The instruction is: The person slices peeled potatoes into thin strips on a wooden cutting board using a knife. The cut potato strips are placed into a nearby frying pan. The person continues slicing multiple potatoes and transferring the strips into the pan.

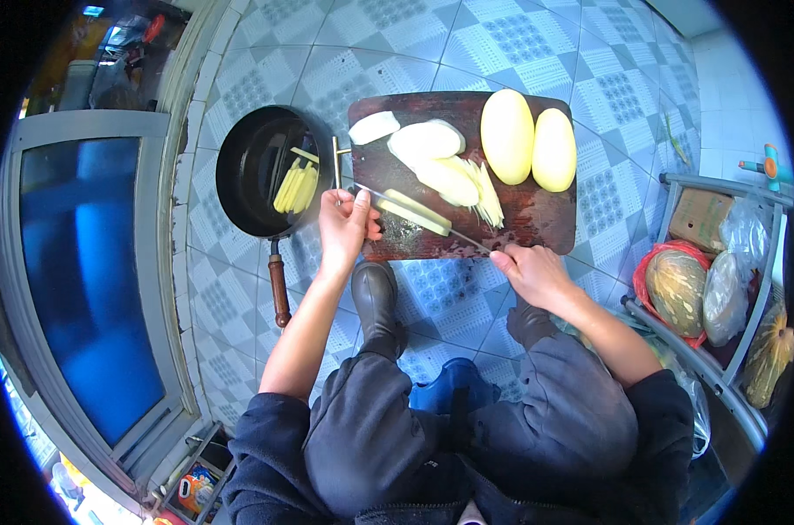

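Observation:
In the head view my right hand (531, 270) is closed around the handle of a kitchen knife (469, 241). The thin blade runs up and left along a pale yellow strip of vegetable (415, 213) at the board's near edge. My left hand (351, 220) is at the blade's far end, thumb raised against it; whether its fingers grip the blade, I cannot tell. On the dark wooden cutting board (528, 226) lie peeled, pale cut pieces (429, 141), a fan of thin slices (485, 197) and two whole peeled oval vegetables (507, 136) (554, 151).
Left of the board, a black frying pan (246, 170) holds cut strips (296, 188), its wooden handle (278, 289) towards me. A metal rack (731, 187) with a pumpkin (676, 292) and bags stands at right. A framed door (88, 282) is at left.

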A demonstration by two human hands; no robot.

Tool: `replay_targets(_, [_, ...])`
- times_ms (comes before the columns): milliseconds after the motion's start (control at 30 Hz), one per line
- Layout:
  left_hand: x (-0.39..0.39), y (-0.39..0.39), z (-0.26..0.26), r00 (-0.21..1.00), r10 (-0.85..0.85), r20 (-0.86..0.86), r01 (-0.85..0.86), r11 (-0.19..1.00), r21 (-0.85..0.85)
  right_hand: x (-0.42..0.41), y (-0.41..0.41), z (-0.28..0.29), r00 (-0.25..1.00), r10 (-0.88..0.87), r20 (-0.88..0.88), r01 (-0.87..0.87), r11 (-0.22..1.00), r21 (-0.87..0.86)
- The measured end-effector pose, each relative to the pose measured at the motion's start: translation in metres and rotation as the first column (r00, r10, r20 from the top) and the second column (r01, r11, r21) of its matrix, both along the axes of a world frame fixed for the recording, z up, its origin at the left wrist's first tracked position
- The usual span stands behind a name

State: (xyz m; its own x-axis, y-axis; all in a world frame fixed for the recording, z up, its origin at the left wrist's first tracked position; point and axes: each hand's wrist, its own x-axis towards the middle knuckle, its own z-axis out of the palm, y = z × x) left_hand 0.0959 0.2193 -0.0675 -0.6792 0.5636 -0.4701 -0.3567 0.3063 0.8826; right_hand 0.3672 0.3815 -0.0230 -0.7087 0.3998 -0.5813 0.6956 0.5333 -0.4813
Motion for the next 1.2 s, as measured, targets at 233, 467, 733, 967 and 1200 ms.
replay_targets(233, [0.033, 0.016, 0.009, 0.997, -0.042, -0.058, 0.031, 0.983, -0.179, -0.005, 0.005, 0.009, 0.999, -0.053, 0.003, 0.053, 0.995, -0.087])
replay_targets(467, [0.039, 0.003, 0.010, 1.000, -0.002, 0.031, 0.008, 0.979, -0.203, -0.010, 0.007, 0.023, 0.998, -0.058, 0.030, 0.061, 0.992, -0.109])
replay_targets(733, [0.043, -0.002, 0.005, 0.985, 0.142, 0.096, -0.135, 0.988, -0.075, -0.006, -0.013, 0.028, 1.000, -0.008, 0.023, 0.009, 0.997, -0.079])
replay_targets(967, [0.017, -0.004, 0.013, 0.988, 0.152, 0.018, -0.153, 0.984, 0.094, -0.007, -0.014, 0.031, 0.999, 0.039, 0.006, -0.039, 0.999, -0.014])
replay_targets(1200, [0.017, -0.004, 0.003, 0.991, 0.134, 0.020, -0.136, 0.985, 0.111, -0.010, -0.012, 0.036, 0.999, 0.044, 0.019, -0.043, 0.999, -0.015])
